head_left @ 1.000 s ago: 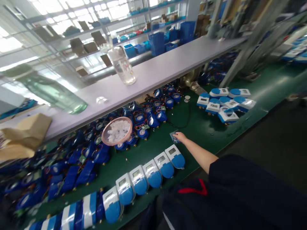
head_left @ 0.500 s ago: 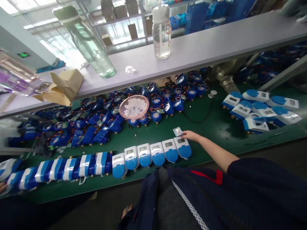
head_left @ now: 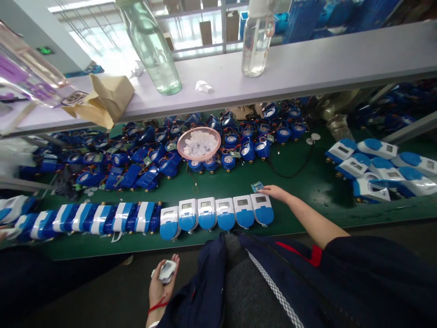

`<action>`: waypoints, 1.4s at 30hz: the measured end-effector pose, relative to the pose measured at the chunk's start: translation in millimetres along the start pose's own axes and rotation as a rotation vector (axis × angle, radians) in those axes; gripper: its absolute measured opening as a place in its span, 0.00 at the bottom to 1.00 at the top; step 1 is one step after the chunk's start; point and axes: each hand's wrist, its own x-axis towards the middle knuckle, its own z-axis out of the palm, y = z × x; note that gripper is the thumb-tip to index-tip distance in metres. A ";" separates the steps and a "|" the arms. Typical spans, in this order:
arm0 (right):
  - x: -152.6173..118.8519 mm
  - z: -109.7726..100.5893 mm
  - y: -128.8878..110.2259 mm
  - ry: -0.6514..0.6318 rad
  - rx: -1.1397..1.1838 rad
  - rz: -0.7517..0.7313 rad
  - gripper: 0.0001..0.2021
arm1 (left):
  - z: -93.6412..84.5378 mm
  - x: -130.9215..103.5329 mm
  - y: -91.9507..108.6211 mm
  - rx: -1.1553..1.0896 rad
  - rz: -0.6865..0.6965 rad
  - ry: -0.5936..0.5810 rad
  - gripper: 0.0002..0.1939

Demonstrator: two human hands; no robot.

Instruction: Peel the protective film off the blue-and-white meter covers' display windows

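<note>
My right hand (head_left: 276,192) pinches a small blue-and-white card (head_left: 256,186) at the top edge of the rightmost meter (head_left: 262,209). That meter ends a row of several white water meters with blue lower covers (head_left: 206,213), their grey displays facing up. Digits show on a couple of the displays. Below the table edge, my left hand (head_left: 161,286) is turned palm up, its fingers curled around a small stack of whitish, squarish pieces (head_left: 167,270). What these pieces are is not clear. A red string circles the left wrist.
More meters (head_left: 102,218) lie side by side at left, near another person's hand (head_left: 3,234). A pink bowl of clear plastic pieces (head_left: 199,157) sits before many blue meter bodies (head_left: 136,173). Finished-looking meters (head_left: 382,168) are heaped at right. Bottles (head_left: 155,54) stand on the shelf (head_left: 307,68).
My left hand has risen into fuller view, showing the stack in its palm. My right hand stays by the rightmost meter, its card tilted differently. The camera view has shifted.
</note>
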 end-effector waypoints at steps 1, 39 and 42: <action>1.3 0.6 -3.4 0.038 -0.003 0.002 0.19 | 1.5 2.0 2.4 -0.024 0.010 0.010 0.02; -113.2 411.8 -274.1 -0.100 -0.314 -0.902 0.23 | -43.8 -31.2 114.5 -0.195 0.199 -0.270 0.24; -124.8 462.2 -292.4 -0.096 -0.366 -0.979 0.27 | -87.8 -30.2 137.6 -0.198 0.200 -0.234 0.24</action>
